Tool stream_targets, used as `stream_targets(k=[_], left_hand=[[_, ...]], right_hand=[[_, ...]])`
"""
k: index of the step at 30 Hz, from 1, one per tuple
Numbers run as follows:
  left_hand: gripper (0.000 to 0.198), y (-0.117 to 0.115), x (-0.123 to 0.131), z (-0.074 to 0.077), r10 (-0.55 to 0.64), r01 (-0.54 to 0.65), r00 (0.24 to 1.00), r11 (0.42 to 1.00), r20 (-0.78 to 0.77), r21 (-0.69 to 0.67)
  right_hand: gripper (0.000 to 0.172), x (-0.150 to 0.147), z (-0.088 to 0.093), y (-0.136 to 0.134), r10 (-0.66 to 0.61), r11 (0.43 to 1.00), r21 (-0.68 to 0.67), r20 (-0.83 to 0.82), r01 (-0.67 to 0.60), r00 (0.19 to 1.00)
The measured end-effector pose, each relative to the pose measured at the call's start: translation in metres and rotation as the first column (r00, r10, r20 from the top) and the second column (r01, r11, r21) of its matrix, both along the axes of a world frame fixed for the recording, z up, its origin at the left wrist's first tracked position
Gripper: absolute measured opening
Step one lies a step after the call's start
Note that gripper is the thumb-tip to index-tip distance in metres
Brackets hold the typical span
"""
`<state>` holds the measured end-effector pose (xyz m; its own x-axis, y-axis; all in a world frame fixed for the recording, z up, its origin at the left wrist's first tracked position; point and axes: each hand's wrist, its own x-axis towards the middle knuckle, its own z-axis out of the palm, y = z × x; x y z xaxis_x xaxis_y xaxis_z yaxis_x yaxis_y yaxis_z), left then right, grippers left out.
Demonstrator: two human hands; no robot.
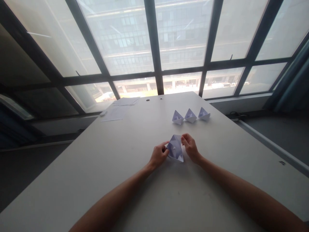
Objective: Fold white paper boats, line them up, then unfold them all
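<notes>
A folded white paper piece (175, 149), partly opened with pointed corners, is held just above the table between my hands. My left hand (158, 154) pinches its left edge, thumb and fingers closed on the paper. At the upper right edge, my right hand (190, 146) has its fingers curled in a pinch on the paper. Beyond them, three folded paper boats stand in a row: a left boat (178, 118), a middle boat (190, 116) and a right boat (204, 114), each with a peaked centre.
The white table (116, 154) reaches forward to the windows. Paper sheets (126, 101) lie at its far left, with another sheet (113, 114) nearer and a small pale object (103, 113) beside it. Two round dark holes are at the far edge. A dark slot (282, 163) is at right.
</notes>
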<state>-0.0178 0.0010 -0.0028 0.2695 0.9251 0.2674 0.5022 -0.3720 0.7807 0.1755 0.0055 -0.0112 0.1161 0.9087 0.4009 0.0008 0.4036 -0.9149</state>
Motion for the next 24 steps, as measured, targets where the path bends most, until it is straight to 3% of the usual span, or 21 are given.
stream_targets(k=[5,11,15,19,24], left_hand=[[0.048,-0.002,-0.004,0.009,0.153,-0.159,0.987,0.974,0.047,0.164],[0.050,-0.005,-0.007,0.015,0.234,-0.232,0.972,0.941,0.022,0.247],[0.051,-0.005,-0.008,0.014,0.275,-0.259,0.961,0.928,-0.023,0.269],[0.050,-0.003,-0.008,0.015,0.286,-0.270,0.958,0.930,-0.028,0.251],[0.048,0.001,-0.007,0.011,0.249,-0.262,0.964,0.954,0.099,0.149]], right_hand=[[0.020,0.002,0.010,-0.013,-0.134,0.986,0.113,0.116,0.121,0.984],[0.021,0.001,0.012,-0.024,-0.060,0.985,0.170,0.483,-0.026,0.873],[0.015,-0.003,0.008,-0.025,-0.025,0.989,0.132,0.598,-0.067,0.801],[0.016,-0.003,0.007,-0.022,0.008,0.989,0.117,0.556,-0.088,0.831],[0.020,-0.002,0.005,-0.018,-0.077,0.994,0.100,0.323,0.047,0.943]])
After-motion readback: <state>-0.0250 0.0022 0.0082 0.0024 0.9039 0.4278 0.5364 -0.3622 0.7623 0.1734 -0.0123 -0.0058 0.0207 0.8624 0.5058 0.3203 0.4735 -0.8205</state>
